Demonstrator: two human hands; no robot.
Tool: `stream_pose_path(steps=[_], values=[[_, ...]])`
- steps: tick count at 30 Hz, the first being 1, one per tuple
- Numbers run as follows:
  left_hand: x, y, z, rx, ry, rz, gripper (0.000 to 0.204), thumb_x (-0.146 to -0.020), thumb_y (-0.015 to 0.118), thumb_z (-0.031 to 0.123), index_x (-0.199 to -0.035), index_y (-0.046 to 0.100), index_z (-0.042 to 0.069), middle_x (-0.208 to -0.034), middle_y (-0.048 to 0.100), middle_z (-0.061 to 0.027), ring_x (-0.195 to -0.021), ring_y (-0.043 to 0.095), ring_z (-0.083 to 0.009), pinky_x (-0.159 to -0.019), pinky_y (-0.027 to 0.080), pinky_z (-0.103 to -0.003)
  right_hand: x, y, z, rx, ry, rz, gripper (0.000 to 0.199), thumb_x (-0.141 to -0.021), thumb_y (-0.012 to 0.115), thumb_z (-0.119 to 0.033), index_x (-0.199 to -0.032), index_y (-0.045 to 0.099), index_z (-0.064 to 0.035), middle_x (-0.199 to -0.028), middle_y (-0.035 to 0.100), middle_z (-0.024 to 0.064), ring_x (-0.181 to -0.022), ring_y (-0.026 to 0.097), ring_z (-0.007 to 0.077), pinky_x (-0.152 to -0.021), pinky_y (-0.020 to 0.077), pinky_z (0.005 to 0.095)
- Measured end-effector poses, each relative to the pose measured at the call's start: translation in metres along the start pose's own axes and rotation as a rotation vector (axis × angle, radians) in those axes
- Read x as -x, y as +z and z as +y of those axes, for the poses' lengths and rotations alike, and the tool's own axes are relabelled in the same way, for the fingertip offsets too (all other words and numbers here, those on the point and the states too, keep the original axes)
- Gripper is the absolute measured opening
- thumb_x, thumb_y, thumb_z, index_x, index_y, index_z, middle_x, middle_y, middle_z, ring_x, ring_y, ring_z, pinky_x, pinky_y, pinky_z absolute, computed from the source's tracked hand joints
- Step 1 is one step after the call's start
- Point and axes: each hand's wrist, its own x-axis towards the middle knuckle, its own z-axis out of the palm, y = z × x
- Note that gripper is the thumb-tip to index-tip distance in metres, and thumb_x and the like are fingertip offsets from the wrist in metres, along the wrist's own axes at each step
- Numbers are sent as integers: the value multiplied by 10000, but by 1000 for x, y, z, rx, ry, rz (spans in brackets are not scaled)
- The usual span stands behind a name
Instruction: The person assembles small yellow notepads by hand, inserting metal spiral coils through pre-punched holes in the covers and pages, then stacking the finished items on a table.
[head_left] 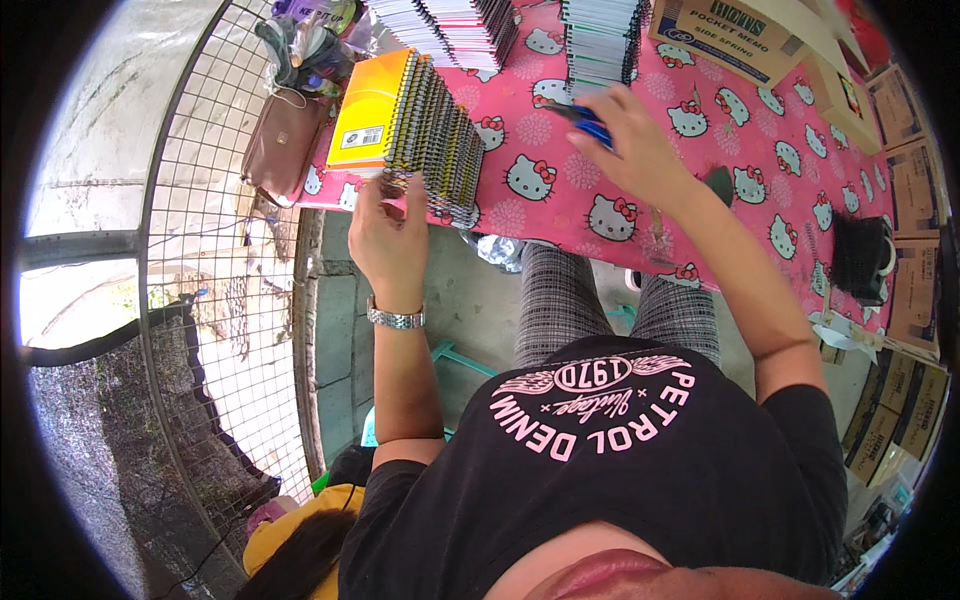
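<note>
At the table's near left edge rises a stack of spiral notebooks, the top one with a yellow-orange cover and a white label. Their black wire coils face right. My left hand, a metal watch on its wrist, grips the near end of this stack low down, its fingertips partly hidden against the notebooks. To the right of the stack, my right hand is raised over the table and closed around small blue-handled pliers. The dark jaws point left, apart from the notebooks.
A pink patterned cloth covers the table. Behind stand more notebook stacks and an open cardboard box. A brown pouch lies left, beside the wire mesh. Boxes line the right; another person is at lower left.
</note>
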Motion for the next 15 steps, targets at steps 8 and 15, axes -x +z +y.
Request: stream_pose_path(steps=[8,15], values=[[3,8,-9,-9,0,60,254,-866,693,238,-807,598,10,-677,590,-53,-539,484,-115,-510,409,-268,-61,51,-32,70,-238,-101,367,-825,636,-216,-1152,521,-94,-1024,605,129,-1020,582,317,-869,450,441],[0,4,-7,23,57,129,218,-858,695,213,-854,619,9,-689,589,-28,-562,503,-94,-523,418,-246,-78,50,-55,236,-397,-114,395,-756,681,-210,-1123,561,-134,-1021,612,87,-1020,589,261,-885,427,410]])
